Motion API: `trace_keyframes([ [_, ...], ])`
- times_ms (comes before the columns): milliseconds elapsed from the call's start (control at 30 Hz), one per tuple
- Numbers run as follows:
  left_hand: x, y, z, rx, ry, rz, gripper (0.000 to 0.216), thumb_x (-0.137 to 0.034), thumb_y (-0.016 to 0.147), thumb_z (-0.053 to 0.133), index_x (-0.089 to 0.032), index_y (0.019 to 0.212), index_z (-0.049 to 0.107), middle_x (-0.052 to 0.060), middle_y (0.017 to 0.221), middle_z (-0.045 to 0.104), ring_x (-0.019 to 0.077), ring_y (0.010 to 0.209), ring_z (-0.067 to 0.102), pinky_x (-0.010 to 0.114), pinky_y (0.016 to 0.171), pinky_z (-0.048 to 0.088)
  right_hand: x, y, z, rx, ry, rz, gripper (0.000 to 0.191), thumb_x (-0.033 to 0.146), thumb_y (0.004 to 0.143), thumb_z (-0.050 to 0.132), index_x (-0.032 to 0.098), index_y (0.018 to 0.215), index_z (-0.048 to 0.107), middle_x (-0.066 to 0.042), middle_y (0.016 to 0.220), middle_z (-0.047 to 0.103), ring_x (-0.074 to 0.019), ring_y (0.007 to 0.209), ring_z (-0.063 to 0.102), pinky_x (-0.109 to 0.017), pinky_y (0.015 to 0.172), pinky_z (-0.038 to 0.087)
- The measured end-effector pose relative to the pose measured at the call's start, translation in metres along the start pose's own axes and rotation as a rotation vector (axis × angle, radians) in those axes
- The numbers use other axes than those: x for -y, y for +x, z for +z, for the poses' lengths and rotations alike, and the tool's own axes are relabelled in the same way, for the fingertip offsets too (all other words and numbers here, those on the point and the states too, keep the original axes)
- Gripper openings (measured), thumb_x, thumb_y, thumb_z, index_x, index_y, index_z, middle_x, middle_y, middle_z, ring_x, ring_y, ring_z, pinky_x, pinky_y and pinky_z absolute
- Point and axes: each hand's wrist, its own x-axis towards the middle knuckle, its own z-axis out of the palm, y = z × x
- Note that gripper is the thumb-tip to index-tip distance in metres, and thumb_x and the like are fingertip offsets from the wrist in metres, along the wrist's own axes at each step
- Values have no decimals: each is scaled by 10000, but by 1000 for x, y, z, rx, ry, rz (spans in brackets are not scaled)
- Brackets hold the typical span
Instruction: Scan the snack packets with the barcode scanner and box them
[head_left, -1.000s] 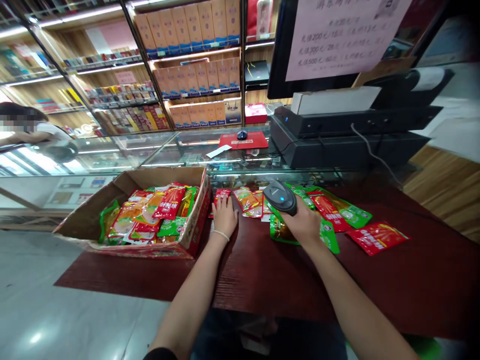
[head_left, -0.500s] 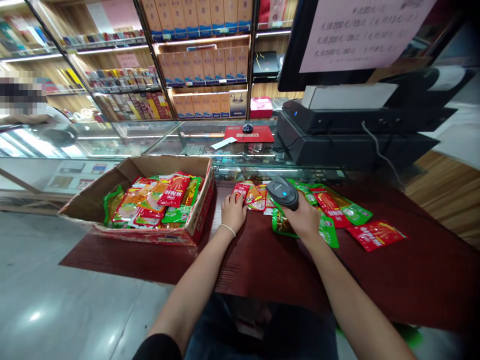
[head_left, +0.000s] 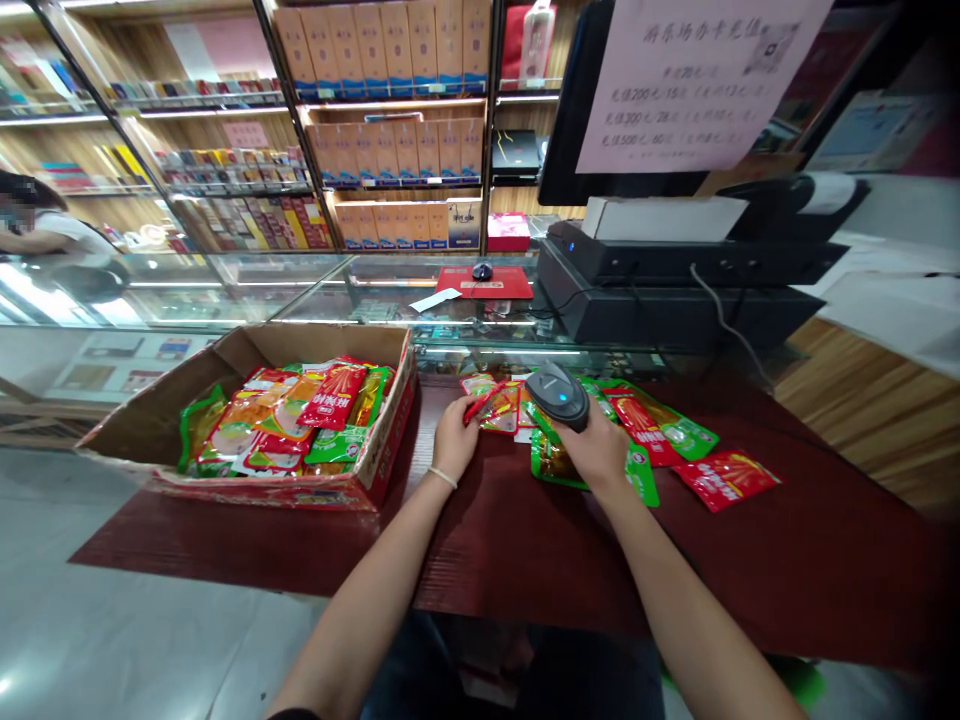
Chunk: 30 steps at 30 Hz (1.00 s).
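On the dark red tabletop (head_left: 525, 570) sits an open cardboard box (head_left: 390, 455), heaped with red, green and orange snack packets (head_left: 289, 420). Right of it, the left hand (head_left: 454, 440) pinches a tilted red packet (head_left: 487, 399); the right hand (head_left: 602, 452) has its fingers wrapped around a barcode scanner (head_left: 555, 393), near green packets (head_left: 550, 462) on the table.
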Motion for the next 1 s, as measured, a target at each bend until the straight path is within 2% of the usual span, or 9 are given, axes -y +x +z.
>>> trace_keyframes([
  [67, 1, 3, 3, -55, -276, -126, 267, -192, 815, 616, -163, 1076, 665, 76, 1029, 716, 220, 933, 653, 339, 880, 494, -1, 1, -1, 1, 7, 16, 486, 576, 793, 592, 219, 1120, 635, -79, 823, 735, -253, 666, 643, -309, 599, 355],
  [133, 4, 4, 6, -53, -521, -232, 317, -295, 791, 680, -143, 1069, 671, 77, 1004, 729, 209, 873, 664, 324, 826, 506, -1, 1, -1, 0, 7, 24, 494, 574, 792, 588, 217, 1131, 625, -83, 831, 736, -253, 661, 642, -310, 600, 361],
  [233, 8, 4, 9, -18, -721, -308, 405, -350, 736, 745, -123, 1065, 676, 89, 1015, 732, 197, 851, 668, 308, 806, 504, -1, 1, -2, -5, 9, 7, 541, 589, 774, 601, 218, 1167, 607, -77, 815, 735, -258, 648, 646, -308, 592, 364],
  [433, 9, 3, 8, 12, -866, -376, 465, -389, 713, 780, -121, 1075, 663, 100, 1038, 725, 204, 898, 676, 309, 837, 505, -5, 1, -4, 24, -14, -164, 546, 498, 761, 624, 240, 1240, 587, -40, 732, 724, -265, 644, 663, -296, 563, 354],
  [667, 9, 9, 6, -126, -1116, -438, 440, -402, 762, 746, -219, 1128, 585, 44, 1085, 697, 176, 951, 668, 327, 895, 508, -2, 3, -13, 112, -48, -269, 371, 462, 767, 623, 265, 1081, 650, -27, 811, 751, -263, 700, 689, -297, 556, 345],
  [833, 7, 6, 6, -107, -1068, -436, 420, -282, 675, 827, -175, 1001, 585, 40, 955, 706, 155, 843, 671, 365, 891, 512, -3, 4, -16, 105, -45, -266, 349, 457, 772, 612, 267, 1061, 662, -28, 814, 753, -262, 706, 690, -299, 560, 362],
  [1000, 2, 4, 8, -83, -1043, -425, 413, -297, 640, 849, -135, 935, 609, 65, 910, 714, 173, 839, 681, 380, 884, 521, -5, 5, -17, 152, -51, -305, 414, 448, 774, 613, 264, 1143, 650, -36, 847, 757, -266, 712, 691, -305, 573, 390],
])
